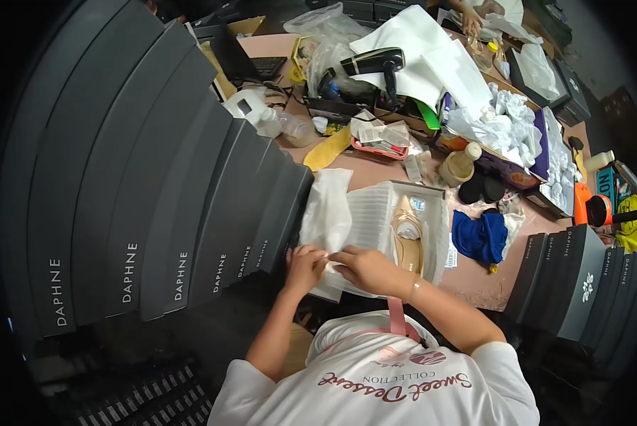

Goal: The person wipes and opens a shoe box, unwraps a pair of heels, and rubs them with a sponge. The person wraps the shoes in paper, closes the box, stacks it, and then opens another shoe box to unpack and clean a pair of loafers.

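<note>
Logged white wrap (327, 202) on desk (474, 284), just left of shoebox (436, 213) and beside left stack of dark boxes (176, 213) lettered DAPHNE. Pinching near edge of wrap with left hand (305, 270) and right hand (368, 270), fingertips brought together; recorded grip as grasping wrap on both sides. Could not make out exact finger placement under the folds. Found beige shoe (410, 252) inside shoebox, pointed toe directed away from body, with pale stuffing in it. Noted ribbed white liner (370, 213) spread between wrap and shoe. Beyond shoebox, saw squat bottle (456, 169) and red tray (380, 150); farther back, black hair dryer (374, 61). To right of shoebox, noted crumpled blue cloth (478, 238).
</note>
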A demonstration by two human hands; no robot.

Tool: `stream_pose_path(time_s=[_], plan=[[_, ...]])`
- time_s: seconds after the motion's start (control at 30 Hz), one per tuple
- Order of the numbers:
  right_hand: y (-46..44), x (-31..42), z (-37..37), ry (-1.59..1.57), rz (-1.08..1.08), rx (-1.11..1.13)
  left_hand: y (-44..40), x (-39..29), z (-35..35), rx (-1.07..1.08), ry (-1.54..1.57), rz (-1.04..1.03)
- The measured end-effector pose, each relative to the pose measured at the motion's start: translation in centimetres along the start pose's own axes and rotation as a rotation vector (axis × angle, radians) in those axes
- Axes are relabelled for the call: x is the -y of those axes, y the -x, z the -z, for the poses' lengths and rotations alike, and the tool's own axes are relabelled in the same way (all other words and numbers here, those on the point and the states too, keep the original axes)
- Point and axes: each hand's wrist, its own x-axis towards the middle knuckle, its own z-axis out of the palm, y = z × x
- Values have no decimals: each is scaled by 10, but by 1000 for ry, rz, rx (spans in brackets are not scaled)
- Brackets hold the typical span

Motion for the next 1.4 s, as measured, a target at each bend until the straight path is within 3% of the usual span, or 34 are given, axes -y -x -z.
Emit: stream_pose_path(time_s=[0.03, 0.07, 0.2, 0.27, 0.4, 0.47, 0.53, 0.57, 0.7, 0.77, 0.8, 0.87, 0.93, 0.97, 1.03, 1.1, 1.13, 1.23, 1.27, 1.4], plan=[[-17, -9, -20, -177, 60, 67, 3, -3, -6, -138, 192, -135], [-23, -16, -34, -178, 62, 65, 3, 1, -11, -139, 190, -135], [-23, -32, -87, 270, -201, -83, -11, 40, -43, -239, 980, 486], [-16, -31, -104, 313, -285, -110, -15, 36, -34, -22, 1280, 556], [10, -37, -115, 252, -358, -112, -21, 23, -31, 19, 1277, 459], [14, -49, -116, -54, -527, -105, -22, 34, -34, -3, 1264, 437], [14, -55, -112, -368, -675, -102, -25, 40, -29, -87, 928, 409], [14, -54, -109, -366, -672, -110, -28, 39, -25, -87, 926, 401], [-3, -39, -106, 201, -450, -11, -56, 28, 6, 125, 931, 435], [-4, -25, -93, 174, -207, -359, -79, 15, 29, 108, 1022, 404], [-1, -20, -80, 167, -196, -359, -83, 10, 38, 99, 1126, 402], [9, 12, -23, -53, -150, -5, -84, 2, 49, 69, 1351, 400], [26, 26, 2, 117, 60, 56, -97, -8, 58, 133, 1518, 556], [35, 31, 15, 116, 67, 61, -102, -10, 63, 124, 1521, 556], [53, 36, 42, 135, 85, 195, -116, -15, 70, -146, 1483, 495], [80, 39, 67, 83, 58, 122, -125, -25, 69, -380, 1430, 436], [98, 39, 77, 85, 36, 119, -125, -31, 70, -357, 1436, 442], [135, 41, 91, -60, -313, 80, -101, -51, 80, -403, 368, -210], [137, 43, 89, 19, -318, 25, -93, -55, 77, -403, 4, -423], [122, 41, 74, 293, -282, -208, -54, -47, 37, -189, 8, -401]])
